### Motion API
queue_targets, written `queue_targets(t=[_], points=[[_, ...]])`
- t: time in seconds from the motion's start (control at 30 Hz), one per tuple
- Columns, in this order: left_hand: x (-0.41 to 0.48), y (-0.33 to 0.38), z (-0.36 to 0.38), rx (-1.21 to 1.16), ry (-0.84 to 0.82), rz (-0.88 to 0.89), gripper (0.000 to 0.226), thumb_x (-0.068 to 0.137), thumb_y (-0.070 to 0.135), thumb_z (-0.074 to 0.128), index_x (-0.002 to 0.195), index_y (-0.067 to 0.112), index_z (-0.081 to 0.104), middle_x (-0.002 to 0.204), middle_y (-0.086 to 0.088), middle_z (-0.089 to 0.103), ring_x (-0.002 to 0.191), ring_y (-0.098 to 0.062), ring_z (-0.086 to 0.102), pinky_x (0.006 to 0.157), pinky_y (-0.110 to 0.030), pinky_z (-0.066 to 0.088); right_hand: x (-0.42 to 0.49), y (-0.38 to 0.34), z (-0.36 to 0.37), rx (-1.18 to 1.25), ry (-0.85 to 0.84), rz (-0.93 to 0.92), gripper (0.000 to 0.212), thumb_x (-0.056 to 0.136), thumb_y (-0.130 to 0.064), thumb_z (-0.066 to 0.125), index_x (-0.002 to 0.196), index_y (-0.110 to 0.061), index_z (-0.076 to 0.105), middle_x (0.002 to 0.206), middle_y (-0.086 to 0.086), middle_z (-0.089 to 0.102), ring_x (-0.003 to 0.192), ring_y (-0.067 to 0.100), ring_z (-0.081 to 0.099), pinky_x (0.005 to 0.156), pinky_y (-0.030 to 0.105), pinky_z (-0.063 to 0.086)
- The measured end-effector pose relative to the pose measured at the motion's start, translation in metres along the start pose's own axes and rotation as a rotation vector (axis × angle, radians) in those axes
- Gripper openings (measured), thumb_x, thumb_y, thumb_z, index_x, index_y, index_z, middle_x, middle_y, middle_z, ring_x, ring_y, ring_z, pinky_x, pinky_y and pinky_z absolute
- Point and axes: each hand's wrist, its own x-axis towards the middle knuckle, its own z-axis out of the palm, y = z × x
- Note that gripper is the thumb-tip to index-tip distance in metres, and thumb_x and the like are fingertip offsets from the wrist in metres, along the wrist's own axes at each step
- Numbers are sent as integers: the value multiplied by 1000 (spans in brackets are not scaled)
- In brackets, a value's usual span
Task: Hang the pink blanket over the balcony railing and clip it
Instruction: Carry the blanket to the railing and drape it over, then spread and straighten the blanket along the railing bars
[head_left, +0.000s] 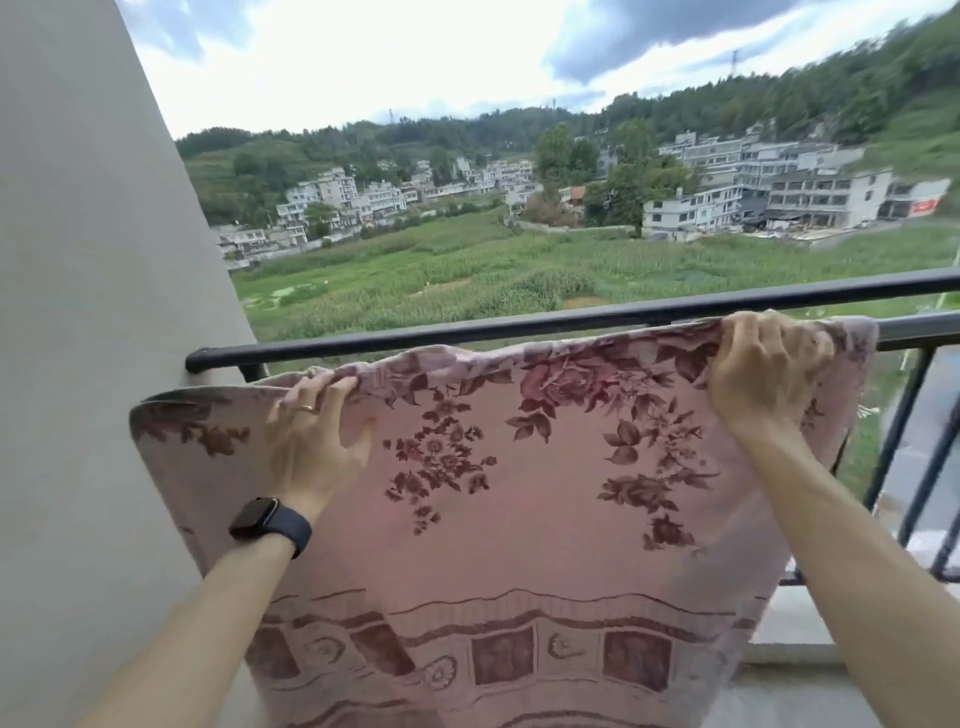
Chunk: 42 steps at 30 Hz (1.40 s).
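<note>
Fingers (324, 388) of left hand (311, 441), right hand (769, 371) grip pink blanket (519, 499) top edge; arms outstretched beside railing (519, 325)

1. The railing (467, 330) runs across the middle, its left end meeting the wall (78, 260) at the left.
2. The blanket (519, 493) hangs before the railing, its top edge just below the top bar; whether they touch cannot be told.
3. The left hand (311, 441) grips the top edge near its left end and the right hand (763, 369) near its right end, with fingers (750, 327) curled over the edge.
4. A watch (254, 517) sits on the left wrist.
5. Upright bars (904, 426) stand under the rail, right of the blanket.
6. Beyond the railing lies a field (467, 270), with houses (727, 192) behind it and hills (779, 104) behind those.
</note>
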Motion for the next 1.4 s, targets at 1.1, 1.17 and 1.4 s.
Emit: queue_targets(t=[1.1, 1.17, 1.4], points=[[12, -316, 40, -319, 22, -845, 10, 94, 29, 55, 100, 23, 61, 98, -2, 69, 90, -31, 64, 66, -32, 46, -179, -471, 166, 188, -252, -972, 38, 97, -32, 61, 134, -24, 60, 112, 0, 72, 89, 28, 69, 76, 43, 52], [2, -314, 33, -421, 84, -769, 11, 97, 34, 55, 94, 24, 60, 91, 3, 69, 86, -23, 65, 68, -34, 49, -174, -460, 165, 215, -200, -999, 40, 96, -34, 57, 134, -21, 61, 114, 2, 72, 88, 28, 70, 73, 43, 53], [0, -222, 8, -642, 225, -514, 8, 100, 27, 54, 92, 24, 56, 77, 7, 62, 67, -10, 56, 60, -32, 48, -123, -367, 138, 160, -96, -910, 43, 97, -47, 51, 129, -22, 66, 111, 4, 72, 88, 29, 66, 80, 43, 44]])
